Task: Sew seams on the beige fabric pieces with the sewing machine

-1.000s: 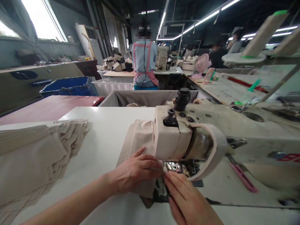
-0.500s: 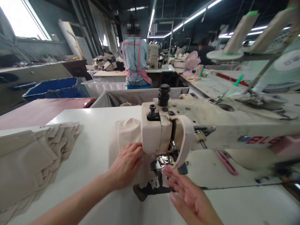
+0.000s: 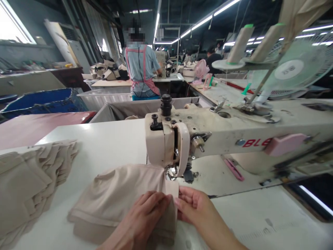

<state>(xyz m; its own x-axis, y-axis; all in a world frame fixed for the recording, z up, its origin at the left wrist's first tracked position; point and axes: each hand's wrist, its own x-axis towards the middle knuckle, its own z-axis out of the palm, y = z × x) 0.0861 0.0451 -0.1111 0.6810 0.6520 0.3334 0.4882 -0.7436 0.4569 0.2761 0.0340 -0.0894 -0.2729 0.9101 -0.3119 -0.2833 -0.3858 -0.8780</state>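
Observation:
A beige cloth piece (image 3: pixel 117 194) lies in loose folds on the white table, its right edge reaching the presser foot (image 3: pixel 171 173) of the sewing machine (image 3: pixel 158 147). My left hand (image 3: pixel 148 213) rests on top of the cloth, fingers bent together and gripping it near that edge; the thumb is hidden. Right beside it, my right hand (image 3: pixel 195 208) pinches the cloth's edge between thumb and fingers, just in front of the foot. The needle itself cannot be made out.
Stacked beige cloth pieces (image 3: pixel 28 180) lie on the left of the table. A pink thread snipper (image 3: pixel 235 169) rests on the machine bed. Behind stand a grey-lined bin (image 3: pixel 117 111) and a blue bin (image 3: pixel 39 100). A co-worker (image 3: pixel 142 69) sits ahead, back turned.
The cloth has come from beside the machine head to the front of the presser foot, with my left hand on it. My right hand, open before, has closed on its edge. The view has shifted right.

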